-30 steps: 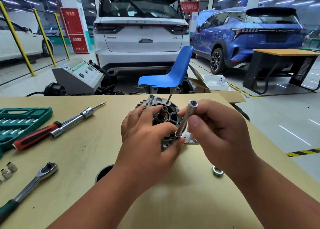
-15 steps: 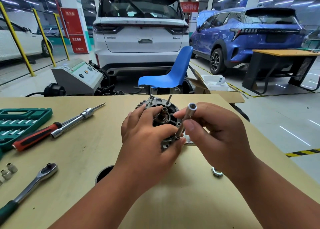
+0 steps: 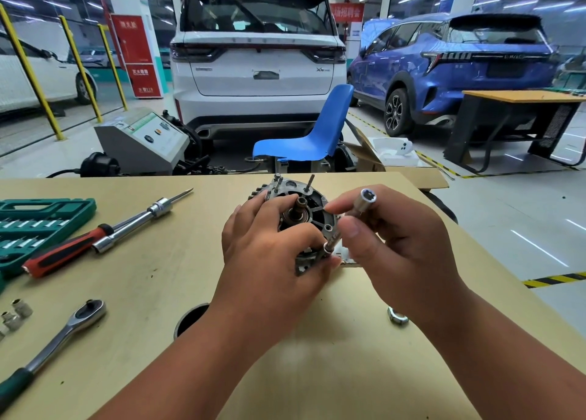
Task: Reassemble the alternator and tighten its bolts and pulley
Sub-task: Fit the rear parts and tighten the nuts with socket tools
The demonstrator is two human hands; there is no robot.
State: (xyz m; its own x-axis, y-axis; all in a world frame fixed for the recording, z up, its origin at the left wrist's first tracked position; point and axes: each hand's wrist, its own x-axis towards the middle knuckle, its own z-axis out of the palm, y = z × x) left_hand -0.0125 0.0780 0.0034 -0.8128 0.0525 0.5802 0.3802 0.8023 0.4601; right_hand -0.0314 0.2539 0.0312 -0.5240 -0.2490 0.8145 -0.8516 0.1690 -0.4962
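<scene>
Viewing from the head camera, the person's two hands meet over the alternator point(image 3: 318, 204), which stands on the tan table point(image 3: 158, 292) near its far edge, about midway across, with the shaft end facing up.

Left hand point(image 3: 272, 254): clamped on the alternator. The fingers curl over the left and near side of the housing, and the thumb lies along the near rim, with its tip touching the lower end of the tool.

Right hand point(image 3: 399, 248): closed on a slim chrome socket bar point(image 3: 364, 197), pinched between thumb and fingers. The bar is tilted, its open upper end leaning right and away. Its lower end sits at the alternator's near right rim. Whether it is seated on a bolt head cannot be told.

Alternator detail: the central shaft point(image 3: 301, 203) stands bare. Two through bolts point(image 3: 278, 181) rise upright from the far rim.

Other items on the table:
- A loose nut point(image 3: 397, 316) lies near the right forearm, apart from the alternator.
- A ratchet wrench point(image 3: 63, 334) lies at near left, with small sockets point(image 3: 16, 315) beside it.
- A red-handled screwdriver point(image 3: 63, 254) and a long chrome extension point(image 3: 139, 221) lie side by side, touching.
- A green socket case point(image 3: 38, 223) sits open at the left edge.
- A round hole point(image 3: 190, 319) shows in the tabletop beside the left wrist.

Beyond the table: a blue chair point(image 3: 310, 140), a white car point(image 3: 257, 70) and a blue car point(image 3: 459, 70).
</scene>
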